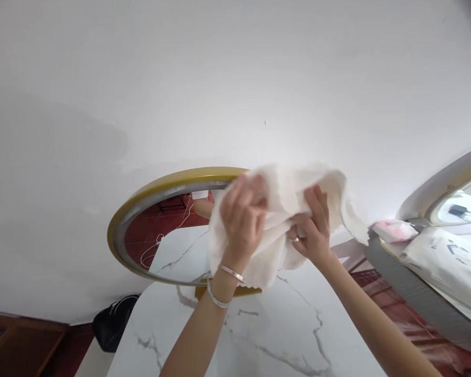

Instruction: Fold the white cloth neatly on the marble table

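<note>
A thin white cloth [286,191] is bunched and spread between my two hands, with its wavy edge hanging out to the right. My left hand [243,222], a little blurred, has its fingers curled into the cloth. Wearing a ring, my right hand [310,228] grips a fold of it between thumb and fingers. Behind the cloth stands a round mirror [135,201] with a gold rim, its right part covered by the cloth. Under it a gold base [251,291] rests on the white marbled table [275,335].
At the right, a second table [416,298] with a grey edge bears a pink-and-white packet [394,230], a white printed bag [451,256] and another round mirror [439,204]. A black bag [115,322] lies left of my table. A white wall [235,78] rises behind.
</note>
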`<act>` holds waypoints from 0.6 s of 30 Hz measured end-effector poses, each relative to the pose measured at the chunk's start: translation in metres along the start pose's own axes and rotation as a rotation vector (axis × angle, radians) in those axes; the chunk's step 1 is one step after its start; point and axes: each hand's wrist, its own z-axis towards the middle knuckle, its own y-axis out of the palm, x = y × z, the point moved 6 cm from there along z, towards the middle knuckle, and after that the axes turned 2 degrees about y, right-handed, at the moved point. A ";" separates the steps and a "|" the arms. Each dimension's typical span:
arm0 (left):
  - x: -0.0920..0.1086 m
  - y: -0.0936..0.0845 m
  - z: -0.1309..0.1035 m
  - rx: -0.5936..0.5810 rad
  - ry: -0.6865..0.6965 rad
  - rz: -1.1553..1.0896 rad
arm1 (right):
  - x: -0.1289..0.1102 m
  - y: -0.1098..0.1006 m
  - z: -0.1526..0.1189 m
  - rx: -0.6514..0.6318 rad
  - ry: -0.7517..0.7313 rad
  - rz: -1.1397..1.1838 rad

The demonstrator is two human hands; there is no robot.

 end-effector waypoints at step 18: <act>0.012 -0.095 -0.307 -0.658 -0.803 0.061 | -0.098 0.096 -0.272 -0.643 0.297 0.186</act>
